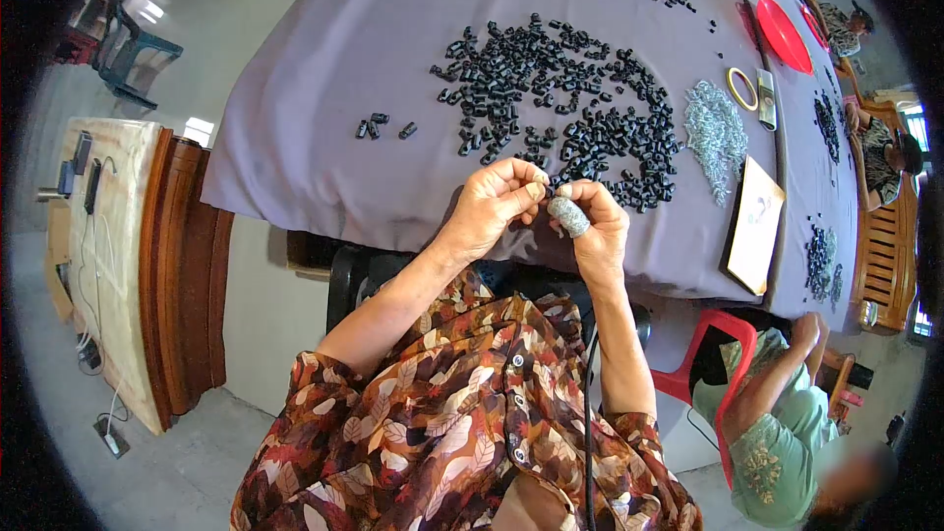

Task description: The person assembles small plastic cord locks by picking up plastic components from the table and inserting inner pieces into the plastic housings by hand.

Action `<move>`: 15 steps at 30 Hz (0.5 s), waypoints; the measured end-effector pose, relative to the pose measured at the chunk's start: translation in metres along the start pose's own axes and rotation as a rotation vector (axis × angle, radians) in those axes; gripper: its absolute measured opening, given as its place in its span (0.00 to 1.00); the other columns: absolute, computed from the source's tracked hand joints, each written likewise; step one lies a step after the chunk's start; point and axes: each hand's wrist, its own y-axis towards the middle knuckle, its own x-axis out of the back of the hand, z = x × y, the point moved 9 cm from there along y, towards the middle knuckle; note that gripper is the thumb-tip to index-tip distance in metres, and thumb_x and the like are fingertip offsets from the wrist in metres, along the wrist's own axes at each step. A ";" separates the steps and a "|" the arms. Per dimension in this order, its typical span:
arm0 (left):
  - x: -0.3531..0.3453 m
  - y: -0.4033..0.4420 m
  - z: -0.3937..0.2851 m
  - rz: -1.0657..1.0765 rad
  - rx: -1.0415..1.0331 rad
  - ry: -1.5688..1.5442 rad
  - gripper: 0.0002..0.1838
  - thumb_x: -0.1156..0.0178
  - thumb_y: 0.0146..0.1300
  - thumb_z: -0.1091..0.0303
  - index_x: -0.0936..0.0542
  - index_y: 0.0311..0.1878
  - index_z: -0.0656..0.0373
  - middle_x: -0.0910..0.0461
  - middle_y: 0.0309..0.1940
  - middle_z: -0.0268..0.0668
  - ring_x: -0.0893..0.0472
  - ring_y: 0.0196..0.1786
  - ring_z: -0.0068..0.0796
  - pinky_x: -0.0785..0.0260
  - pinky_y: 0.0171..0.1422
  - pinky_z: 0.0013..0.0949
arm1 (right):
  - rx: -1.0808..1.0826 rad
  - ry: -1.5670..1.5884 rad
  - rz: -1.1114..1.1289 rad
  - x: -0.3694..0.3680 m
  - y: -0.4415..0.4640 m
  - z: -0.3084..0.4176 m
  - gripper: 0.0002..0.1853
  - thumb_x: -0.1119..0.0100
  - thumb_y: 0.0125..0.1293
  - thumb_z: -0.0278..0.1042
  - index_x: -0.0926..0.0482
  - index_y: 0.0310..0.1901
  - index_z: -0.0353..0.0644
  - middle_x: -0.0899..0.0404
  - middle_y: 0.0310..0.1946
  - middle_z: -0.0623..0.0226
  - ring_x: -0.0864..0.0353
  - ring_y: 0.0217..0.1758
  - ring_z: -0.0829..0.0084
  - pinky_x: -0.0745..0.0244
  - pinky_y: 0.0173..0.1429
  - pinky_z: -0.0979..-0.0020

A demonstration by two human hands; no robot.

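My left hand and my right hand meet at the table's near edge, fingertips almost touching. Between them shows a small black plastic piece, largely covered by the fingers. My left thumb and index finger are pinched together at it. The right hand is also closed in a pinch, but what lies in its fingertips is hidden. A grey wrapping covers one right finger. Just beyond the hands spreads a big pile of short black cylindrical pieces. To its right lies a heap of small, shiny, silvery-clear parts.
Several loose black pieces lie left on the grey tablecloth. At right are a yellow tape ring, a flat board and a red basin. A person in green sits close by; others sit farther right.
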 end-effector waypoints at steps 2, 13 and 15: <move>-0.001 0.000 0.000 0.005 -0.008 0.041 0.04 0.44 0.63 0.73 0.25 0.38 0.62 0.25 0.28 0.29 0.29 0.27 0.13 0.34 0.32 0.17 | 0.001 -0.007 -0.002 0.000 0.000 -0.001 0.05 0.41 0.57 0.20 0.23 0.36 0.37 0.24 0.30 0.72 0.26 0.30 0.85 0.28 0.35 0.82; -0.008 -0.002 -0.004 0.070 -0.010 0.220 0.03 0.44 0.62 0.72 0.26 0.37 0.59 0.26 0.27 0.27 0.31 0.25 0.11 0.39 0.29 0.15 | -0.078 0.198 0.024 0.003 -0.001 -0.014 0.04 0.40 0.57 0.21 0.24 0.33 0.37 0.24 0.31 0.70 0.24 0.31 0.82 0.26 0.34 0.80; -0.009 -0.003 -0.005 0.095 -0.001 0.218 0.03 0.44 0.62 0.72 0.26 0.37 0.59 0.26 0.27 0.26 0.31 0.25 0.11 0.39 0.28 0.15 | -0.107 0.196 0.034 0.002 -0.001 -0.013 0.04 0.40 0.57 0.21 0.24 0.33 0.37 0.23 0.30 0.70 0.24 0.30 0.82 0.25 0.33 0.80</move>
